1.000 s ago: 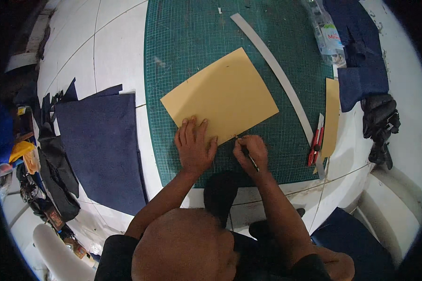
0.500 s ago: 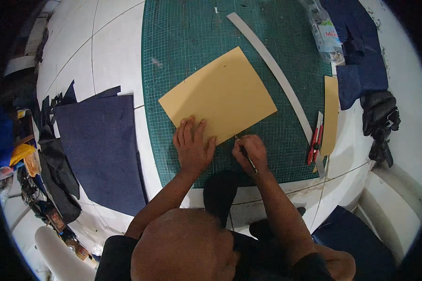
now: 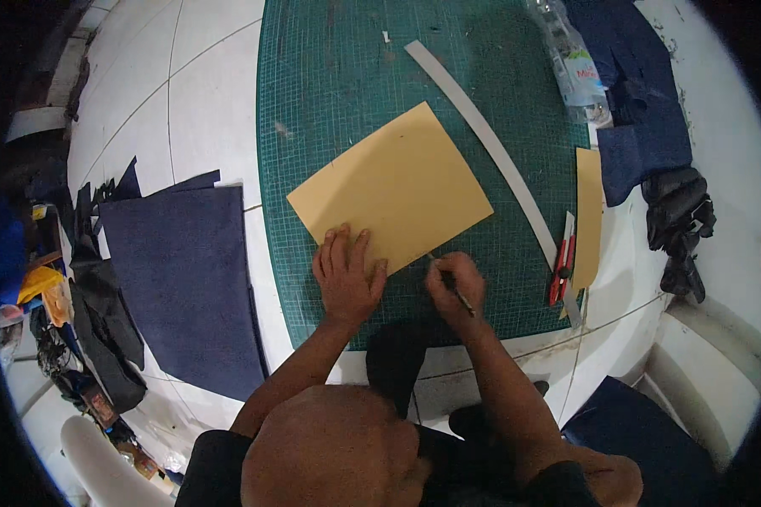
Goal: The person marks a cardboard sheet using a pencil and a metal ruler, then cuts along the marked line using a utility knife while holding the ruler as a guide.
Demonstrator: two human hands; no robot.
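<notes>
A tan sheet of card [image 3: 397,186] lies at a slant on the green cutting mat [image 3: 330,101]. My left hand [image 3: 347,275] rests flat on its near left part, fingers spread, pressing on it. In my right hand [image 3: 457,287] is a slim dark pen [image 3: 464,302], pinched between the fingers. Its tip meets the card's near edge, right of my left hand. Whether it leaves a line there is too small to tell.
Right of the card lie a long pale strip [image 3: 490,139], a red cutter [image 3: 562,262] and a narrow tan card strip [image 3: 588,220]. A plastic bottle [image 3: 577,72] lies at the far right. Dark blue fabric [image 3: 182,279] is spread on the white tiles at left.
The pen tip has slid a little to the right along the card's near edge. My left hand stays on the card. The whole view has shifted slightly.
</notes>
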